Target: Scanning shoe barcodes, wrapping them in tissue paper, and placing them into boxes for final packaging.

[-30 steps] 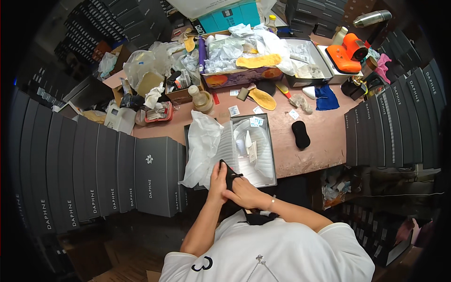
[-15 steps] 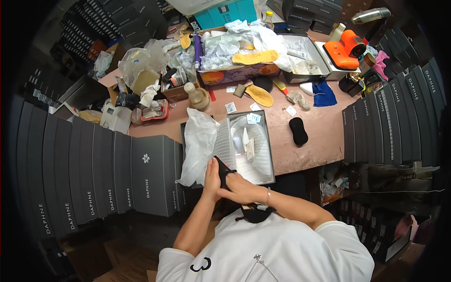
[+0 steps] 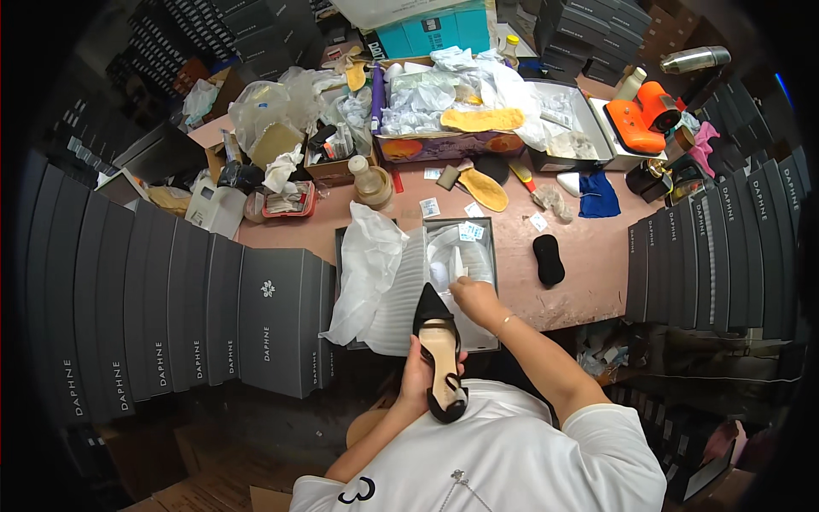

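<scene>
A black pointed slingback shoe (image 3: 443, 358) lies in my left hand (image 3: 415, 375), toe pointing away and its beige insole facing up. The fingers wrap round it from beneath. My right hand (image 3: 478, 304) reaches into an open grey shoe box (image 3: 495, 311) on the table. Its fingers are pinched together beside a small white pointed item (image 3: 456, 259); what they grip is hidden. White ribbed padding (image 3: 399, 294) lines the box, and crumpled white tissue paper (image 3: 367, 256) spills over its left side. A printed white slip (image 3: 470, 232) lies at the box's far end.
Stacked grey shoe boxes (image 3: 281, 320) wall the left side, more boxes (image 3: 729, 243) the right. A black sponge-shaped pad (image 3: 548, 261) lies right of the open box. Behind are a jar (image 3: 372, 183), yellow insoles (image 3: 484, 189), a blue cloth (image 3: 599, 195) and an orange device (image 3: 636, 126).
My right hand has left the shoe and moved forward into the box. My left hand now holds the shoe alone, turned with its insole up. The view has shifted slightly.
</scene>
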Tool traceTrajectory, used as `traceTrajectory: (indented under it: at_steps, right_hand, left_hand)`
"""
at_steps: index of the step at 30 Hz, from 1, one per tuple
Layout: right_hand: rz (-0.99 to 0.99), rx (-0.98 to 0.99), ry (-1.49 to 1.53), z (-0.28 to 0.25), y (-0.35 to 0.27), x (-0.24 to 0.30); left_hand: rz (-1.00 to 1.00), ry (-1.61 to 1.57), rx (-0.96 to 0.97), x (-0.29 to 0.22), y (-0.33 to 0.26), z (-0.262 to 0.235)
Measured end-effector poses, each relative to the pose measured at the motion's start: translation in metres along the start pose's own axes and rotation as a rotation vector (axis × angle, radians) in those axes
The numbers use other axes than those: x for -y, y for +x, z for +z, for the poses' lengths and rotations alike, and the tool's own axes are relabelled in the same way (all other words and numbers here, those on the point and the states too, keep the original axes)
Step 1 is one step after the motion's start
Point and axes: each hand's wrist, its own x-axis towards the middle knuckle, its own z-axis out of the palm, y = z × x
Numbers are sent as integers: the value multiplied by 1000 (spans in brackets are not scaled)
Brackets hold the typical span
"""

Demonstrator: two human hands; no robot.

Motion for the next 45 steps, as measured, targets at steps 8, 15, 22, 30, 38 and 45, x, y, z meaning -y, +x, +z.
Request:
traceTrajectory:
  at_steps: [8, 15, 22, 30, 38, 45]
  right_hand:
    - [548, 119, 1856, -55, -85, 69]
    - [233, -111, 829, -35, -61, 77]
    - [210, -251, 268, -46, 11, -3]
    - [205, -328, 337, -56, 9, 1]
    - [22, -428, 728, -101, -28, 52]
    - [-49, -244, 664, -98, -38, 81]
  left_hand:
    - [200, 69, -239, -26, 12, 22]
    - [193, 233, -233, 10, 12, 2]
    - [86, 251, -395, -20, 23, -7]
    - [102, 29, -384, -31, 38, -8]
    - [121, 251, -291, -17, 42, -15]
    - [28, 274, -268, -29, 36, -22]
